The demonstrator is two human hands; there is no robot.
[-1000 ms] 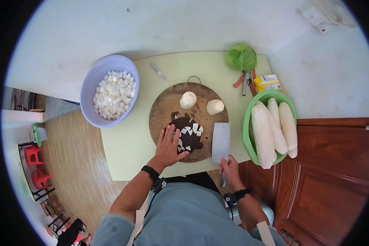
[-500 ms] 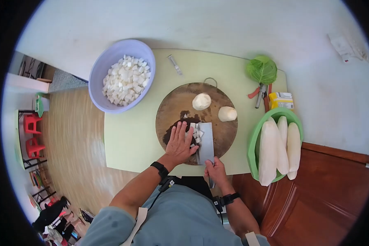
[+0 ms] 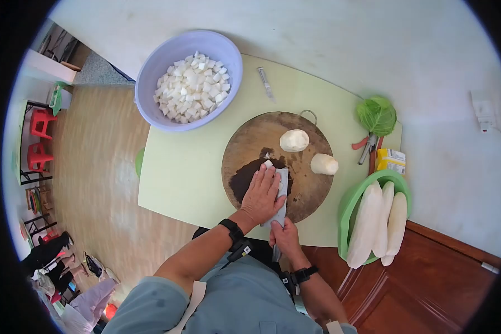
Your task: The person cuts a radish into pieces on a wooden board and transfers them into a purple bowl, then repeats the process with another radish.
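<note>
A cleaver (image 3: 284, 200) is in my right hand (image 3: 287, 239), its fingers wrapped round the handle. The blade lies over the round wooden chopping board (image 3: 312, 195), tilted beside my other hand. My left hand (image 3: 261, 196) rests with outstretched fingers against the blade, over white radish cubes. One radish cube (image 3: 268, 163) shows at its fingertips; most of the others are hidden under the hand. Two peeled radish chunks, a rounder one (image 3: 294, 141) and a longer one (image 3: 324, 164), lie on the board's far right part. A dark wet patch (image 3: 242, 181) marks the wood.
A lilac basin (image 3: 145, 92) of white cubes stands at the table's back left. On the right, a green basin (image 3: 345, 209) holds several long peeled radishes (image 3: 366, 225). Near it are a cabbage (image 3: 376, 115), a red-handled tool (image 3: 366, 147) and a yellow packet (image 3: 391, 161).
The cleaver blade has tilted and come against my left hand, with the cubes now mostly covered. The whole view has shifted and turned slightly.
</note>
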